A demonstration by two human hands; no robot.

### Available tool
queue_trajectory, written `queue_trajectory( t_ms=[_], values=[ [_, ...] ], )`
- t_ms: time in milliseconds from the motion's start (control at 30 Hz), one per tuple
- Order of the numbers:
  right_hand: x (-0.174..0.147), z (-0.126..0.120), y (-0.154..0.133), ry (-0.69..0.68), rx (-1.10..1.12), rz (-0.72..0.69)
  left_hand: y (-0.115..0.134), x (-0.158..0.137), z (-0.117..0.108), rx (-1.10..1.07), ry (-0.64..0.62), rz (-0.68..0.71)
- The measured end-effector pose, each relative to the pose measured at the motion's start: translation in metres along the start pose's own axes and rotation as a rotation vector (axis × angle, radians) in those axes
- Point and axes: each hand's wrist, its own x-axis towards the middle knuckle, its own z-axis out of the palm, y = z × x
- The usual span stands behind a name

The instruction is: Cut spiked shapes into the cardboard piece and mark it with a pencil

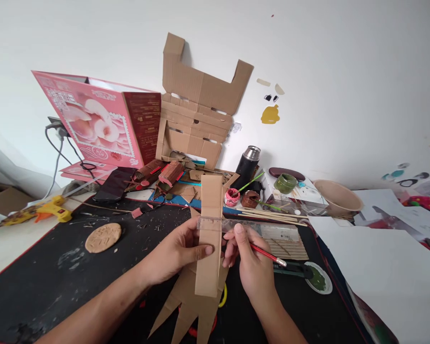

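Note:
My left hand (175, 251) grips a long cardboard strip (208, 274) upright, its thumb pressed on the front face. Across the strip lies a clear plastic ruler (231, 225). My right hand (256, 272) pinches the ruler under its thumb and also keeps a red pencil (265, 253) between its fingers, the metal-capped end pointing right. Behind and below the strip is a cardboard piece with pointed ends (186, 301). Red and yellow loops (223, 295), partly hidden, show beneath it.
A black mat (136, 248) covers the table. Left are a yellow glue gun (55, 210) and a round tan disc (103, 237). Paint jars (285, 183), a black thermos (247, 167) and wooden sticks stand or lie behind. A green-handled cutter (294, 269) touches a paint lid (318, 278) at right.

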Motion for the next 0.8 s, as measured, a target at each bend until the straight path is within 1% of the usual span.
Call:
queue_trajectory(
  t_ms=[167,367,467,600,800],
  values=[
    [0.0009,-0.0007,-0.0019,0.0,0.003,-0.017,-0.0001,-0.0007,0.0002,-0.031,-0.012,0.034],
    [-0.0001,-0.0008,0.0023,-0.005,-0.002,-0.011,-0.0044,-0.0001,-0.0007,-0.111,0.094,-0.008],
    [-0.0002,-0.0013,0.0055,0.017,0.004,-0.016,-0.0055,0.0007,0.0007,-0.12,0.079,0.008],
    [0.0003,-0.001,0.0034,0.009,-0.009,-0.014,-0.0044,-0.0002,0.0035,-0.111,0.064,0.028],
    [0.0008,-0.0003,0.0,-0.004,-0.025,0.005,-0.0023,0.0,0.0062,-0.11,0.088,0.043]
  ],
)
